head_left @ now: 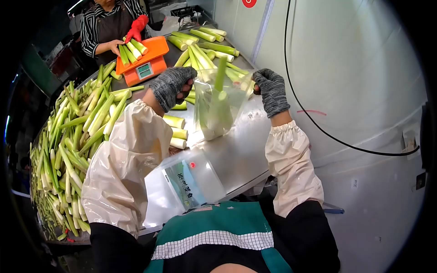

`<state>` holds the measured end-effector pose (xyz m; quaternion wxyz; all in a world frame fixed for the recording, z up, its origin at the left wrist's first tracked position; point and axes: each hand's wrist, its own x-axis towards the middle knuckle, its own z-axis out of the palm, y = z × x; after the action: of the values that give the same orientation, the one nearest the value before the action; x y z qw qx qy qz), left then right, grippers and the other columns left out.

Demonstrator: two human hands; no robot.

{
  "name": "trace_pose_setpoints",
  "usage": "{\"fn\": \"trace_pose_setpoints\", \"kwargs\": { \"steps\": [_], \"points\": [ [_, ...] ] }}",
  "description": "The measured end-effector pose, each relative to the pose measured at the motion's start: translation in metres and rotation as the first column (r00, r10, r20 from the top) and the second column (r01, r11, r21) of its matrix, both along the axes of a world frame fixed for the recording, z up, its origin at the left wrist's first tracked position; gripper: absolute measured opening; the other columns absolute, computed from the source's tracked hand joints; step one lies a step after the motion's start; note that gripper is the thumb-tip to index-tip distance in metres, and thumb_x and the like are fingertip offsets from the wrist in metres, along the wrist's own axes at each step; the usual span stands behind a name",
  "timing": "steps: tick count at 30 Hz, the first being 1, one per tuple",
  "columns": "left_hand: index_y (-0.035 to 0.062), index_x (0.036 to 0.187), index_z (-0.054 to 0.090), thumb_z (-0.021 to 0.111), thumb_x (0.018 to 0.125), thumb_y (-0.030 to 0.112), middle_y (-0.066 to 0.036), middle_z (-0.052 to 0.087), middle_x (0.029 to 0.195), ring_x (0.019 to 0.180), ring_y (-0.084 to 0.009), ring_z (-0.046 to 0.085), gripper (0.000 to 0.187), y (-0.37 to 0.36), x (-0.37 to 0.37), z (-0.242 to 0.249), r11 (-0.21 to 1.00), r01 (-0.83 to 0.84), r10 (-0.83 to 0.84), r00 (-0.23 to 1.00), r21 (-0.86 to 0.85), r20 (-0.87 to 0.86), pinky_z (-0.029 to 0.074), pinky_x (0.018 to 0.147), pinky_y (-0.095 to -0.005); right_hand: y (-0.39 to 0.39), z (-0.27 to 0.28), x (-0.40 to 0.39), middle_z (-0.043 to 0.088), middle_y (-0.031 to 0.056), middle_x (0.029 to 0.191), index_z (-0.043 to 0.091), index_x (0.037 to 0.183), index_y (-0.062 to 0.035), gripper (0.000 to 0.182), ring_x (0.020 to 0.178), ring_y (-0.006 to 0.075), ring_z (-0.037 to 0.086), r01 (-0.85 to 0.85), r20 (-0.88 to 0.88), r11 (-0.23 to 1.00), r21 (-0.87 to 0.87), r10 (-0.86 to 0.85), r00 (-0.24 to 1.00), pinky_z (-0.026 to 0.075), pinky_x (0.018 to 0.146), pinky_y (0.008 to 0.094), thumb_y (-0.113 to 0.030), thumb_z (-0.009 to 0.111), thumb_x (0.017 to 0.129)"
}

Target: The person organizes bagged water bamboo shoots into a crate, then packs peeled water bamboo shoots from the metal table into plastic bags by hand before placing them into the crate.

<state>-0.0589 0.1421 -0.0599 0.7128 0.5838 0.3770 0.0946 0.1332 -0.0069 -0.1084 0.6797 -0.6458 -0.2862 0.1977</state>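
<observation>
Steel table [236, 154]: ur left hand [172, 86] & right hand [271, 90] both pinch bag [218, 109] rim, stalks [217, 98] upright btwn them.

This is a vegetable packing room. A long steel table [236, 154] runs beside a plain wall, heaped with trimmed green stalks [77, 136]. At the table's far end, an orange scale [141, 61] holds stalks a co-worker weighs. Printed plastic bags [191, 182] lie at its near edge.

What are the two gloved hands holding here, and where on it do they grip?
Left hand and right hand hold a clear plastic bag of green stalks by its top corners, one each side.
</observation>
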Motion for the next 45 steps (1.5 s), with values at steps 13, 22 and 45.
{"fn": "trace_pose_setpoints", "kwargs": {
  "steps": [13,22,45],
  "points": [
    [0.0075,0.062,0.047,0.051,0.080,0.026,0.001,0.041,0.048,0.034,-0.0065,0.037,0.026,-0.015,0.007,0.000,0.945,0.168,-0.196,0.978,0.281,0.076,0.027,0.030,-0.0201,-0.013,0.056,-0.047,0.059,0.0098,0.066,0.062,0.079,-0.0025,0.024,0.057,0.0173,0.055,0.071,0.686,0.997,0.004,-0.055,0.726,0.045,0.057,0.0269,-0.027,0.063,0.075],
    [0.0014,0.063,0.052,0.049,0.077,0.019,-0.005,0.048,0.048,0.036,-0.0132,0.046,0.024,-0.011,0.018,0.002,0.797,0.267,-0.242,0.963,0.542,-0.118,0.038,0.033,-0.0254,0.028,0.061,-0.041,0.062,0.0119,0.079,0.061,0.088,-0.0033,0.038,0.072,0.0234,0.058,-0.112,0.588,0.669,-0.735,0.711,0.385,0.045,0.071,0.0324,-0.039,0.054,0.077],
    [0.0072,0.090,0.057,0.065,0.064,0.018,-0.019,0.045,0.113,0.099,-0.0341,0.048,0.030,-0.056,0.006,-0.035,0.012,0.184,-0.115,0.977,0.983,-0.181,0.042,0.081,-0.0394,-0.044,0.038,-0.004,0.054,0.0103,0.073,0.057,0.080,-0.0049,0.010,0.077,0.0241,0.054,0.016,0.897,0.900,-0.436,0.436,-0.070,0.044,0.069,0.0349,-0.008,0.050,0.073]
  ]
}}
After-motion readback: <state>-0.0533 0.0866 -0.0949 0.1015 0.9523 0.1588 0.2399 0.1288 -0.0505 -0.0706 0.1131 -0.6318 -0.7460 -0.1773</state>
